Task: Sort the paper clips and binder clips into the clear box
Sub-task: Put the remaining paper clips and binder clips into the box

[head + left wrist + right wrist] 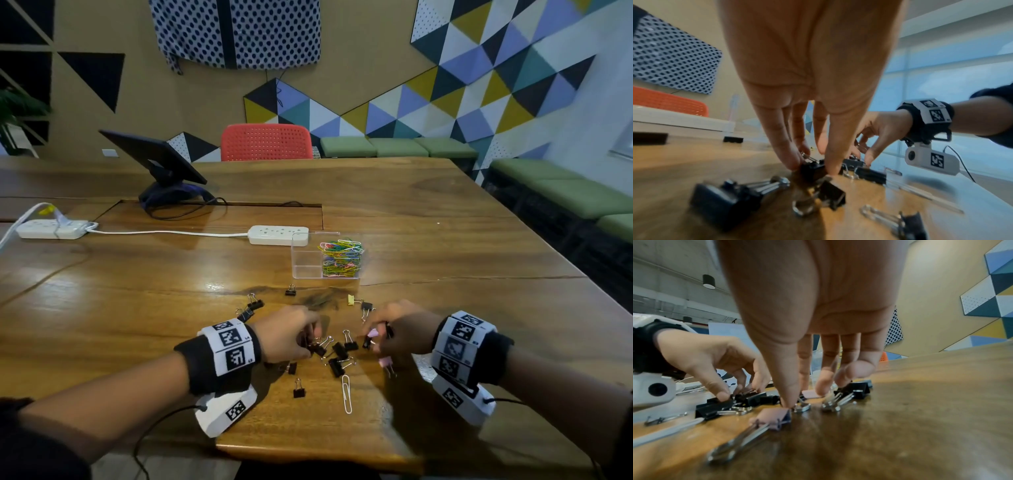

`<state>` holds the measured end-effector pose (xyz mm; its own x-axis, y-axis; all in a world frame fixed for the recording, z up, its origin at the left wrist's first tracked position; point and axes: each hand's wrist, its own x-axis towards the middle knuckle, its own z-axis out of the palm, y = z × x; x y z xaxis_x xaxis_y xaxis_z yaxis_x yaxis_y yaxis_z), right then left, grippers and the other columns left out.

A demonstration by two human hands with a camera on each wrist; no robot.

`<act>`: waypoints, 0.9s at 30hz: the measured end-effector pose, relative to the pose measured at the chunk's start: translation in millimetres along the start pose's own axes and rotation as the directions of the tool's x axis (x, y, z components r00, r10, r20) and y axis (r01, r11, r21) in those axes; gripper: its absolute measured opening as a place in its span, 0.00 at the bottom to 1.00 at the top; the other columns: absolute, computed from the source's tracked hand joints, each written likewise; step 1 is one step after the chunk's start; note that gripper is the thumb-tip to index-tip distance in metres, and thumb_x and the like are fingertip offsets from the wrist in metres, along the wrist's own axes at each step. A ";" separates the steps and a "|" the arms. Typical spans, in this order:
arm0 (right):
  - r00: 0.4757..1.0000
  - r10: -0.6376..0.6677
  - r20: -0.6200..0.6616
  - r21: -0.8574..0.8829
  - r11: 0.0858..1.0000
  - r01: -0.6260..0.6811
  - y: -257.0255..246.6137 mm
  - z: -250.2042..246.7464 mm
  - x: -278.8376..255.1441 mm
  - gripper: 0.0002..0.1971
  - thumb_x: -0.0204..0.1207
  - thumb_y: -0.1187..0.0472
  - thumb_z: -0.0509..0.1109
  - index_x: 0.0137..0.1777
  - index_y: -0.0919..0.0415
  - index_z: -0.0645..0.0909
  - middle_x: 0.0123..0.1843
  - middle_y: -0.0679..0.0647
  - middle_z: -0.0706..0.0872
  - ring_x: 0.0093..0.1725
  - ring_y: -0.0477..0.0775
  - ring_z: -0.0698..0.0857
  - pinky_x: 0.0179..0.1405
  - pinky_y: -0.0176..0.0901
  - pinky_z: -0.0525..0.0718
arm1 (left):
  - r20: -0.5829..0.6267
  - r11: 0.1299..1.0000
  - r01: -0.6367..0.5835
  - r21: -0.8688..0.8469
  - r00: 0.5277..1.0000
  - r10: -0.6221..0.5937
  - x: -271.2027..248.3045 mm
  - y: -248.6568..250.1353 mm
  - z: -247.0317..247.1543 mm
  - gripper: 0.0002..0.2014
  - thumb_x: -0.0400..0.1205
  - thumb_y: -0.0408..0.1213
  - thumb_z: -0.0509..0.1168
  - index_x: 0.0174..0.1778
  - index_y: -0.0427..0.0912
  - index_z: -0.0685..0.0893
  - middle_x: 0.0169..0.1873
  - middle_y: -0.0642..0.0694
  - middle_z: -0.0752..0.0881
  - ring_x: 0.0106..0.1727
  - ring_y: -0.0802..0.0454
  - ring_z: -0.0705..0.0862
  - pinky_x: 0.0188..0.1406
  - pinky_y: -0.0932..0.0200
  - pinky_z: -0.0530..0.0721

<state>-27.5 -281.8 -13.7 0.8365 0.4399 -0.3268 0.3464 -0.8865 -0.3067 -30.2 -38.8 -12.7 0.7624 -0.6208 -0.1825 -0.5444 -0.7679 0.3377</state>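
Black binder clips (337, 358) lie scattered on the wooden table (445, 308) between my hands. My left hand (310, 339) pinches one black binder clip (812, 169) between thumb and fingers, down on the table. My right hand (371, 337) reaches down with curled fingers, its thumb and fingertips closing round a pink binder clip (810, 393). A second pink binder clip (774, 416) lies just in front of that thumb. The clear box (305, 260) stands beyond, its right compartment full of coloured paper clips (340, 257), its left one bare. A large white paper clip (346, 394) lies near me.
A yellow binder clip (351, 299) and more black ones (255, 304) lie toward the box. Two white power strips (278, 235) with cables and a tilted screen on a stand (161, 164) sit further back. The table's front edge runs just behind my wrists.
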 end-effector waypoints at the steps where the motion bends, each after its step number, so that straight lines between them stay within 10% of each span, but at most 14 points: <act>1: 1.000 0.027 0.002 0.020 0.999 -0.027 1.2 -0.3 0.7 0.16 0.73 0.54 0.72 0.61 0.45 0.80 0.56 0.47 0.83 0.53 0.47 0.82 0.56 0.40 0.83 | -0.017 0.999 0.014 -0.032 1.000 -0.014 -1.5 -2.9 -1.6 0.15 0.76 0.37 0.70 0.57 0.48 0.78 0.56 0.51 0.79 0.46 0.60 0.75 0.40 0.72 0.74; 9: 0.998 0.045 -0.048 0.052 0.998 -0.043 4.3 -5.2 6.6 0.11 0.73 0.62 0.72 0.53 0.50 0.81 0.40 0.44 0.80 0.43 0.45 0.80 0.48 0.39 0.81 | -0.019 0.997 0.078 0.011 0.997 -0.078 -8.9 -20.2 -6.0 0.16 0.76 0.33 0.67 0.59 0.50 0.78 0.58 0.52 0.78 0.49 0.59 0.76 0.44 0.69 0.76; 17: 0.985 0.173 -0.005 0.041 0.984 -0.173 8.1 -14.0 13.0 0.30 0.64 0.50 0.79 0.66 0.50 0.74 0.65 0.51 0.76 0.60 0.48 0.74 0.55 0.41 0.75 | 0.004 0.995 0.101 0.025 0.995 -0.101 -8.1 -24.9 -4.5 0.17 0.77 0.40 0.68 0.62 0.51 0.76 0.60 0.50 0.74 0.52 0.57 0.75 0.53 0.64 0.80; 23: 0.988 0.146 -0.041 0.189 0.973 -0.136 5.2 -10.6 20.1 0.18 0.66 0.57 0.79 0.56 0.54 0.82 0.56 0.47 0.80 0.37 0.35 0.73 0.37 0.30 0.72 | 0.076 0.998 0.066 0.013 0.995 -0.067 -5.6 -10.3 -2.9 0.29 0.76 0.53 0.69 0.72 0.49 0.71 0.62 0.48 0.72 0.56 0.54 0.75 0.56 0.58 0.80; 27: 0.989 0.143 -0.033 0.168 0.976 -0.136 -2.7 -12.7 25.3 0.14 0.66 0.56 0.79 0.52 0.54 0.84 0.55 0.45 0.80 0.46 0.39 0.77 0.45 0.36 0.74 | 0.112 0.998 0.033 0.059 0.993 -0.039 2.3 0.9 -2.0 0.32 0.74 0.53 0.71 0.73 0.52 0.70 0.59 0.47 0.72 0.54 0.53 0.74 0.49 0.59 0.79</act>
<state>-1.9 -270.1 -9.8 0.8908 0.3035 -0.3381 0.1533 -0.9013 -0.4052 -28.2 -40.6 -11.0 0.7391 -0.6041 -0.2979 -0.5388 -0.7957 0.2769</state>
